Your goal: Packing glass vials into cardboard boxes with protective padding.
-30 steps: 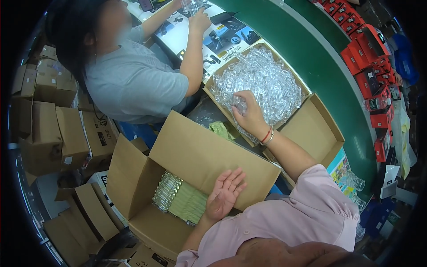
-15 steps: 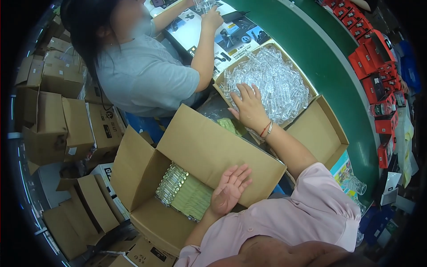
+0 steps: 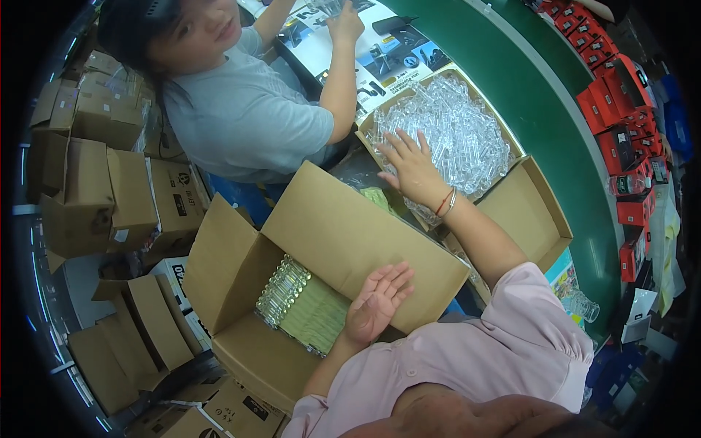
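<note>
My left hand [image 3: 374, 309], palm up with fingers stretched, is empty beside the raised flap of an open cardboard box [image 3: 255, 372]. Inside that box, rows of small clear plastic pieces [image 3: 285, 290] lie next to a sheet of yellow-green material [image 3: 318, 323]. My right hand [image 3: 416, 169], fingers spread and holding nothing I can see, hovers at the near left edge of a shallow carton. A heap of clear plastic pieces [image 3: 453, 131] fills the carton. Whether my fingertips touch the heap is hard to tell.
A co-worker in a grey shirt [image 3: 248, 120] sits at the far left, hands on clear pieces. The green table [image 3: 540, 102] curves along the right. Red boxes [image 3: 602, 106] line its far side. Stacked cardboard boxes [image 3: 95, 190] stand at left. A clear cup [image 3: 582, 306] lies near my right arm.
The co-worker's head has turned toward me. Both my hands keep nearly the same open pose; the view has shifted slightly.
</note>
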A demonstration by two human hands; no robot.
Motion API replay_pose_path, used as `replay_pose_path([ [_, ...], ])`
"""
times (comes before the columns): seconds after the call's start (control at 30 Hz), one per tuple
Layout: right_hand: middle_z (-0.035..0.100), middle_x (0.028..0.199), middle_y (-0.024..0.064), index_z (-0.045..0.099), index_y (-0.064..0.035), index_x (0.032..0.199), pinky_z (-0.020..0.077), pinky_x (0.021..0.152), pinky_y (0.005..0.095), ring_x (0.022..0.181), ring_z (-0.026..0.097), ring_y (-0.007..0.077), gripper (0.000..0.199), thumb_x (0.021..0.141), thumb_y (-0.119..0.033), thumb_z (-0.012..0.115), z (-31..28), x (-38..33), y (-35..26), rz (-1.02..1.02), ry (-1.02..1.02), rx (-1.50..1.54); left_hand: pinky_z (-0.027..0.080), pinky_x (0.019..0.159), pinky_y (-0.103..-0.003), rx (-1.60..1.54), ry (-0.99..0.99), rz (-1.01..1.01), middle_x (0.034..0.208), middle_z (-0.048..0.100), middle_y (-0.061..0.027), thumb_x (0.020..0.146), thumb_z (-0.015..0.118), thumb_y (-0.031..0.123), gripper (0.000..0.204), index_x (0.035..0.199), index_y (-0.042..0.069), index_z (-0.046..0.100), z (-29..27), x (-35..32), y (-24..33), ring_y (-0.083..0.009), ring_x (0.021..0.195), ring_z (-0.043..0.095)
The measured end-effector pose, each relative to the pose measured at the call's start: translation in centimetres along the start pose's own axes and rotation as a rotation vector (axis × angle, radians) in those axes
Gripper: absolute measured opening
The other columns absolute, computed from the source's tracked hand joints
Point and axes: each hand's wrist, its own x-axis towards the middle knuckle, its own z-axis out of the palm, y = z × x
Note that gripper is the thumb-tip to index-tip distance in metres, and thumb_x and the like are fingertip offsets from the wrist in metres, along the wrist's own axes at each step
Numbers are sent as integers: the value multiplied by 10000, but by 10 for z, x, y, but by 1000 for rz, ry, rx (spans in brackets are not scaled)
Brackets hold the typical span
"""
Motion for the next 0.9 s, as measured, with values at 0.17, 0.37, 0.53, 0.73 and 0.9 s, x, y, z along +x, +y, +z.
replay_pose_path([
  [0.17, 412, 1273, 147, 446, -70, 1198, 205, 1024, 489, 1204, 363, 314, 406, 824, -189, 552, -22, -2, 19, 88, 175, 158, 192, 1053, -462, 3, -41, -7, 1408, 151, -222, 888, 475, 317, 581, 1338, 58, 213, 3, 0, -2, -343, 1307, 177],
  [0.37, 486, 1191, 151, 509, -39, 1126, 319, 977, 381, 1144, 437, 306, 304, 826, -86, 522, -86, -20, -28, 144, 230, 737, 352, 945, -438, -73, -151, 62, 956, 556, -141, 865, 525, 289, 261, 991, 62, 514, -18, -29, -1, -245, 871, 552],
  [0.53, 528, 1134, 142, 514, -15, 1109, 318, 977, 439, 1076, 490, 324, 363, 763, -97, 590, -142, -68, -78, -267, -83, 691, 462, 784, -350, -168, -217, 110, 721, 530, -90, 854, 551, 243, 241, 717, 47, 529, -38, -54, 27, -192, 718, 552],
  [0.73, 480, 1166, 163, 526, -35, 1076, 297, 1003, 485, 1151, 425, 318, 418, 690, -132, 652, -140, -82, -111, -480, -484, 390, 447, 788, -296, 496, 1065, 72, 919, 547, -83, 839, 544, 172, 218, 989, 16, 517, -128, -121, 31, -183, 835, 537],
  [0.9, 464, 1182, 172, 519, -30, 1086, 305, 1006, 463, 1146, 426, 327, 412, 706, -133, 640, -140, -86, -152, -578, -539, 520, 334, 938, -380, 1137, 1703, 289, 1105, 483, -186, 737, 633, 167, 412, 1068, -18, 473, -229, -171, 48, -328, 1057, 441],
])
